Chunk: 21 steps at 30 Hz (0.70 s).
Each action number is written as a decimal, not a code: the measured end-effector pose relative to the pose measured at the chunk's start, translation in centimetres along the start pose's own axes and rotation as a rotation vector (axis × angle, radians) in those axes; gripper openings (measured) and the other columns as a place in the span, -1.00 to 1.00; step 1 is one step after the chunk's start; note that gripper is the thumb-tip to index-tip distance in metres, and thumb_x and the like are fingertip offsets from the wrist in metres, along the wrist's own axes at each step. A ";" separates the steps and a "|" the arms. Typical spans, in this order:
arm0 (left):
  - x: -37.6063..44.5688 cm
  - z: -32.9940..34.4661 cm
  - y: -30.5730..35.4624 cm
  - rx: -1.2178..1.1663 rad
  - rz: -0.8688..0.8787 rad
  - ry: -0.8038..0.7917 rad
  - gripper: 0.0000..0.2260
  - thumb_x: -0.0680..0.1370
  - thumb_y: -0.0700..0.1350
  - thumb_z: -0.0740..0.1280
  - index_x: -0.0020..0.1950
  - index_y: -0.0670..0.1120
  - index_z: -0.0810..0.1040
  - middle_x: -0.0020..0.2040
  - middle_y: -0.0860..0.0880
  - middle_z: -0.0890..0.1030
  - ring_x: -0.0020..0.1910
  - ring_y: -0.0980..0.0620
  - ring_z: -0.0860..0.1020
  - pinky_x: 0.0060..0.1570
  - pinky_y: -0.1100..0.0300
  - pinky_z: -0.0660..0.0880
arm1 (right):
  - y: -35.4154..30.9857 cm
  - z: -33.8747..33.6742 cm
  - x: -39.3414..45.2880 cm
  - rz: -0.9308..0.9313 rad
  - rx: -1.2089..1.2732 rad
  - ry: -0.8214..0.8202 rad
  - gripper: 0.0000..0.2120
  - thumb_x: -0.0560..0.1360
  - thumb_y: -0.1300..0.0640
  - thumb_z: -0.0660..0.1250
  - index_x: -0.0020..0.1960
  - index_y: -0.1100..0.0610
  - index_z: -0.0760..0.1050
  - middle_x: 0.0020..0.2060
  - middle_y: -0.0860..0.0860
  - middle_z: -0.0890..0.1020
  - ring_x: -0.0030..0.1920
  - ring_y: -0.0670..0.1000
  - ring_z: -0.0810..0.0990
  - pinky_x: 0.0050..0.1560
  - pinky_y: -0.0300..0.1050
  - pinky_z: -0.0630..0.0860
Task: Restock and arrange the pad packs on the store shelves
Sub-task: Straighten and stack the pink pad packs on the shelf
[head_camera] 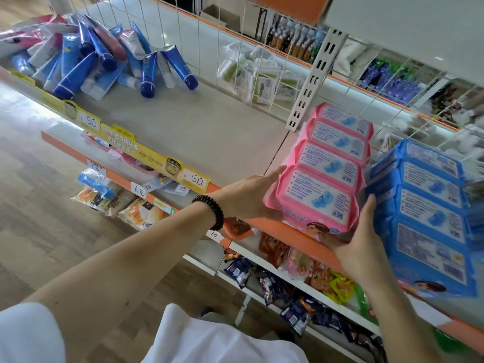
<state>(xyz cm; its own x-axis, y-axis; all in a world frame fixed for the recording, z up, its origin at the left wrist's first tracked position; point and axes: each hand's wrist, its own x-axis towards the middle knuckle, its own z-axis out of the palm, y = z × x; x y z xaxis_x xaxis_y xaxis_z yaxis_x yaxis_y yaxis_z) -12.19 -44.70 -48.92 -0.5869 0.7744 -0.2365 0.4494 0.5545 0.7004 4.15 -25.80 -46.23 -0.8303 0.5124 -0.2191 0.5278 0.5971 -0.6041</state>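
At the shelf: we stand over a grey shelf [209,132] with an orange front edge, both hands on a row of pink pad packs [324,166].
Pink packs: four in a line running from the shelf's front edge back toward the wire grid [235,48], just beside a matching row of blue pad packs [429,213] on the right.
Left hand [251,197]: fingers flat and open, pressed along the row's left side, likely to keep it straight.
Right hand [358,247]: cupped around the front pack's lower right corner, fingers reaching up between pink and blue; we cannot quite see whether it grips or only steadies.
Why so: squeezing from both sides would square the row against its neighbour.
Elsewhere: tubes [104,56] lie heaped at far left; the middle stays unfilled.
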 end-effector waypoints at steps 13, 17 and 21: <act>0.4 2.7 1.9 -0.236 -0.067 0.113 0.13 0.40 0.02 0.59 0.63 0.07 -0.24 0.38 -0.03 0.52 0.31 -0.04 0.51 0.37 -0.01 0.44 | 0.6 0.6 0.8 -0.010 0.088 -0.011 -0.29 0.45 -0.04 0.46 0.51 -0.01 0.22 0.15 -0.08 0.56 0.21 0.03 0.55 0.12 -0.12 0.41; 1.0 2.4 1.9 -0.228 -0.064 0.095 0.13 0.40 0.04 0.58 0.63 0.08 -0.25 0.39 -0.04 0.50 0.34 -0.08 0.49 0.41 -0.05 0.40 | 0.6 0.4 1.2 -0.060 0.071 -0.033 -0.32 0.52 0.01 0.41 0.54 -0.04 0.18 0.28 -0.05 0.56 0.30 0.06 0.51 0.24 -0.01 0.43; 0.8 2.2 1.8 -0.219 -0.044 0.103 0.12 0.40 0.02 0.58 0.64 0.04 -0.22 0.40 -0.03 0.51 0.36 -0.06 0.47 0.42 -0.04 0.37 | 0.4 0.4 0.9 -0.084 0.122 -0.025 -0.30 0.49 -0.01 0.42 0.54 -0.07 0.17 0.19 -0.15 0.52 0.16 -0.14 0.44 0.18 -0.14 0.36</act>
<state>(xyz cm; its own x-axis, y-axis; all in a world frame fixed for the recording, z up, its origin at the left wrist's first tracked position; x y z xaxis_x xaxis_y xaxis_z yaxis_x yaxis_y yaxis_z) -10.36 -42.42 -49.36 -0.6733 0.7094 -0.2084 0.2717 0.4994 0.8227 3.53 -25.36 -47.00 -0.8758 0.4471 -0.1817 0.4316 0.5572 -0.7094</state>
